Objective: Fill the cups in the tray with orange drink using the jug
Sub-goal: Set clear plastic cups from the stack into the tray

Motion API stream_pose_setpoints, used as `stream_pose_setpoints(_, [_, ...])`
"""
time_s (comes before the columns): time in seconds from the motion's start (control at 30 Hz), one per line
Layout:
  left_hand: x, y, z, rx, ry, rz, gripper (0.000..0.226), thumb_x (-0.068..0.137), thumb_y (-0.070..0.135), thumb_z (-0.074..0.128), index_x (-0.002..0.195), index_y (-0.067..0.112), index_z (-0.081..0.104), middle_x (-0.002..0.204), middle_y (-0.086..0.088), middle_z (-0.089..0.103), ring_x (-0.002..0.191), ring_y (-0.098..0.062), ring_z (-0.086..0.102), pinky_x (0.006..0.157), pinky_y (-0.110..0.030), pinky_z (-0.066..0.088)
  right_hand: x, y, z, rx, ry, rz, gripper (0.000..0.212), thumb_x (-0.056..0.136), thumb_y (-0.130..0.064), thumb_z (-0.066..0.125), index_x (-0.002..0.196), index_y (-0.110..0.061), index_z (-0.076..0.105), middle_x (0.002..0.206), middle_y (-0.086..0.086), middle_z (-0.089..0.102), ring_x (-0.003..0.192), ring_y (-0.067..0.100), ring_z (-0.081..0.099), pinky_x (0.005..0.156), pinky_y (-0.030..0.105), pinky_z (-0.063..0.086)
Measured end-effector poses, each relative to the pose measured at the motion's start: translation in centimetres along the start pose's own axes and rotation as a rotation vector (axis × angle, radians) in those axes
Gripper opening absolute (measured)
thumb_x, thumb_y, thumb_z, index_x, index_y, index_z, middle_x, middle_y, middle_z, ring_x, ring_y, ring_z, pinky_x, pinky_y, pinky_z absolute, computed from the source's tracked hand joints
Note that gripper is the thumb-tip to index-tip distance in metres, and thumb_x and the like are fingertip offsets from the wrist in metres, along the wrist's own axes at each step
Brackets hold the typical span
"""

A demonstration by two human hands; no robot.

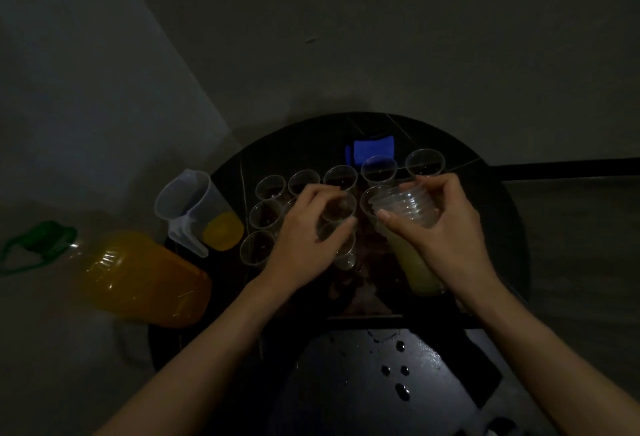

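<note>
Your left hand [304,231] curls round one clear cup [341,217] among the standing cups [341,176] on the tabletop [485,200]. Your right hand [446,228] grips a tilted stack of cups [405,205]. The jug [194,207] stands just left of them.

Your left hand [304,231] curls over 1 cup [344,252]; its rim and the contact under the palm are unreadable. Your right hand [450,231] hides the base of the cup stack [403,205] and the top of the pale-filled cup [417,271]. The tray [363,293] edges are lost in the dark. Both forearms [207,349] are cut off at the bottom edge, the green bottle strap [17,255] at the left edge.
</note>
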State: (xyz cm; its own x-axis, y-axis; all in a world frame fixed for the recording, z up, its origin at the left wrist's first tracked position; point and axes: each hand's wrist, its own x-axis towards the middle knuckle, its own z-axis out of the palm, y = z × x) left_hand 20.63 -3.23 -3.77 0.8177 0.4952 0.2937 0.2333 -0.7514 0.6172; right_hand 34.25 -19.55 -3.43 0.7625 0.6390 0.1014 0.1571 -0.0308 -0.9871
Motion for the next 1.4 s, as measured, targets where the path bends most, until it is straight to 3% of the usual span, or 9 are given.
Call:
stream_pose_setpoints(0.17, [1.8,4.8,-0.7,-0.272,-0.149,-0.103,0.032,0.093,0.044,0.062,0.117,0.024,0.067,0.11,0.011,0.068,0.105,-0.001,0.064,0.086,-0.019,0.052,-0.3,0.0,-0.1,-0.013,-0.1,-0.039,0.063,0.068,-0.037,0.087,0.121,-0.035,0.053,0.118,-0.019,0.06,0.104,-0.008,0.058,0.085,0.022,0.051])
stream_pose_setpoints(0.37, [2.9,6.1,-0.9,-0.252,-0.169,-0.123,0.03,0.086,0.041,0.075,0.11,0.023,0.072,0.101,0.006,0.072,0.094,-0.008,0.069,0.083,-0.036,0.06,-0.6,0.0,-0.8,0.009,-0.149,-0.06,0.066,0.067,-0.033,0.087,0.124,-0.036,0.054,0.116,-0.023,0.062,0.107,-0.007,0.059,0.087,0.023,0.052])
stream_pose_setpoints(0.5, [3.1,6.6,-1.0,-0.164,-0.167,-0.111,0.036,0.086,0.04,0.076,0.118,0.026,0.067,0.102,0.008,0.069,0.095,-0.003,0.066,0.081,-0.027,0.055,-0.8,-0.2,-0.8,0.024,-0.152,-0.076,0.067,0.065,-0.031,0.088,0.119,-0.039,0.05,0.113,-0.032,0.06,0.108,-0.012,0.057,0.082,0.011,0.051])
stream_pose_setpoints(0.67, [3.2,6.9,-1.0,-0.178,-0.137,-0.139,0.039,0.085,0.036,0.079,0.119,0.026,0.064,0.097,0.005,0.068,0.089,-0.006,0.066,0.076,-0.02,0.054,-0.7,-0.3,-1.1,0.032,-0.156,-0.09,0.059,0.066,-0.022,0.089,0.112,-0.035,0.054,0.113,-0.023,0.064,0.105,-0.005,0.062,0.081,0.017,0.053])
stream_pose_setpoints(0.8, [3.4,6.7,-1.1,-0.204,-0.064,-0.147,0.04,0.085,0.036,0.078,0.12,0.025,0.061,0.095,0.002,0.068,0.083,-0.006,0.064,0.069,-0.014,0.049,-1.0,-0.4,-1.0,-0.028,-0.175,-0.111,0.062,0.06,-0.039,0.088,0.111,-0.037,0.051,0.11,-0.02,0.061,0.104,-0.008,0.059,0.08,0.016,0.052])
stream_pose_setpoints(0.9, [3.8,6.2,-1.8,-0.249,0.015,-0.135,0.037,0.084,0.037,0.077,0.116,0.025,0.062,0.095,-0.001,0.068,0.081,-0.007,0.062,0.069,-0.015,0.049,-0.9,-0.4,-1.2,-0.052,-0.149,-0.094,0.069,0.052,-0.059,0.08,0.11,-0.039,0.05,0.112,-0.023,0.059,0.104,-0.013,0.056,0.08,0.011,0.049])
stream_pose_setpoints(1.03, [4.2,5.7,-3.5,-0.261,0.166,-0.123,0.035,0.089,0.031,0.074,0.119,0.019,0.061,0.099,-0.002,0.067,0.086,-0.007,0.063,0.072,-0.016,0.051,-0.1,0.4,-1.9,-0.064,-0.038,-0.054,0.075,0.054,-0.055,0.084,0.118,-0.031,0.052,0.118,-0.02,0.061,0.104,-0.007,0.058,0.083,0.016,0.048])
stream_pose_setpoints(1.13, [4.0,4.5,-4.2,-0.185,0.251,-0.151,0.041,0.087,0.038,0.074,0.121,0.021,0.059,0.103,0.003,0.067,0.092,-0.006,0.065,0.077,-0.02,0.054,0.4,1.0,-2.3,-0.022,0.132,-0.021,0.077,0.053,-0.059,0.082,0.118,-0.03,0.051,0.118,-0.014,0.063,0.103,-0.005,0.06,0.078,0.009,0.048])
stream_pose_setpoints(1.4, [0.8,1.9,0.2,0.159,0.039,-0.061,0.058,0.076,0.047,0.079,0.125,0.026,0.055,0.117,0.011,0.057,0.108,-0.005,0.055,0.094,-0.033,0.053,1.2,1.6,-3.3,0.036,0.29,-0.021,0.074,0.062,-0.052,0.084,0.121,-0.023,0.05,0.124,-0.012,0.063,0.108,0.0,0.062,0.089,0.023,0.053])
